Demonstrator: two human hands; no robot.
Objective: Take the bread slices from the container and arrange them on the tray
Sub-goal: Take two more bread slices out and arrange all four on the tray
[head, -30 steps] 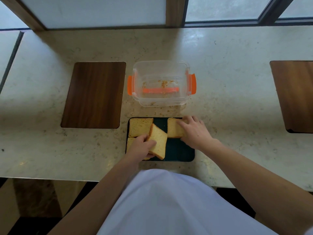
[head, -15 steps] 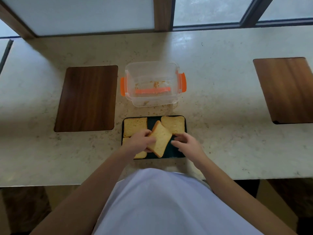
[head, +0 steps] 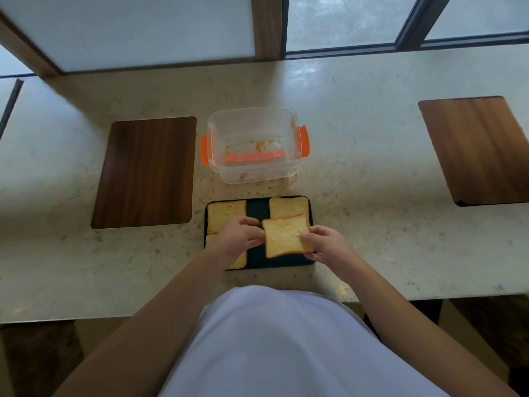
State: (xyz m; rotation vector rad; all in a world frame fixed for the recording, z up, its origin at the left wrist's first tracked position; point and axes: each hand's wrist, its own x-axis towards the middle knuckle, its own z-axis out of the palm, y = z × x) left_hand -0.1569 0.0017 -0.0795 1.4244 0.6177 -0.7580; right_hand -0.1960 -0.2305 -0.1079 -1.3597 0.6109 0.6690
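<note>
A dark tray (head: 257,262) lies on the counter just in front of me. On it rest a bread slice at the back left (head: 224,214), one at the back right (head: 289,206), and one at the front left (head: 240,262), mostly hidden by my arm. Both hands hold another bread slice (head: 284,237) over the tray's front right part: my left hand (head: 236,237) pinches its left edge, my right hand (head: 326,245) grips its right edge. The clear container (head: 254,146) with orange clips stands behind the tray and holds only crumbs.
A dark wooden board (head: 146,171) is set into the counter left of the container, and another wooden board (head: 478,150) at the far right. Crumbs lie between container and tray. The counter's front edge runs close to my body.
My right hand left the back right slice and took the right edge of the held slice. The slice moved right and turned flatter, over the tray's front right.
</note>
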